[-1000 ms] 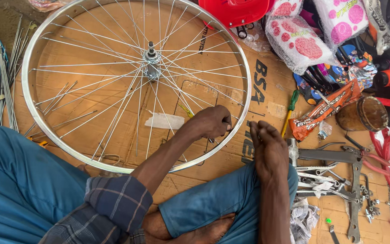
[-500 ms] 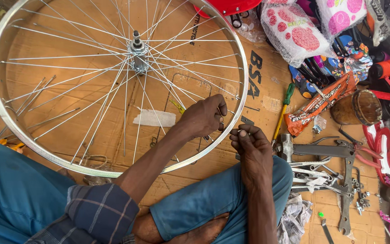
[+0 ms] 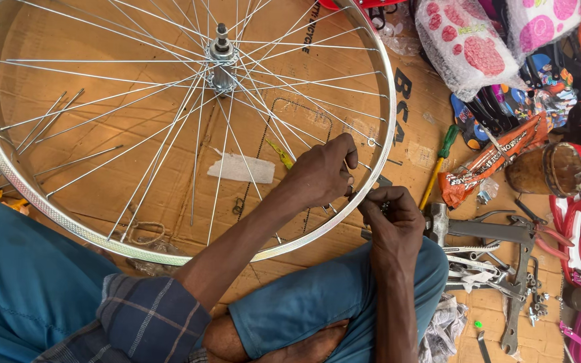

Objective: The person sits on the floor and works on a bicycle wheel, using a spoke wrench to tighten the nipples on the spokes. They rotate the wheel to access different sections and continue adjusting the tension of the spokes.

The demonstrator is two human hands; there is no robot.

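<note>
A silver bicycle wheel rim (image 3: pixel 15 180) with thin spokes and a centre hub (image 3: pixel 221 59) lies flat on brown cardboard (image 3: pixel 169 168). My left hand (image 3: pixel 324 171) reaches in between the spokes and pinches a spoke (image 3: pixel 361 166) close to the rim's near right side. My right hand (image 3: pixel 393 216) is just outside the rim at the same spot. Its fingers are closed on a small metal piece against the rim, and the fingertips of both hands almost touch. My crossed legs in blue trousers (image 3: pixel 317 302) lie below the wheel.
Several loose spokes (image 3: pixel 48 121) lie on the cardboard inside the wheel, beside a white scrap (image 3: pixel 240 168). To the right are a green-handled screwdriver (image 3: pixel 438 161), an orange packet (image 3: pixel 492 161), a hammer head (image 3: pixel 437 222), metal brackets (image 3: pixel 506 269), a round wooden pot (image 3: pixel 549 168) and wrapped bags (image 3: pixel 465 40).
My right hand has risen from lying flat beside the rim and closed its fingers at the rim, meeting my left hand. The view has drawn closer to the wheel.
</note>
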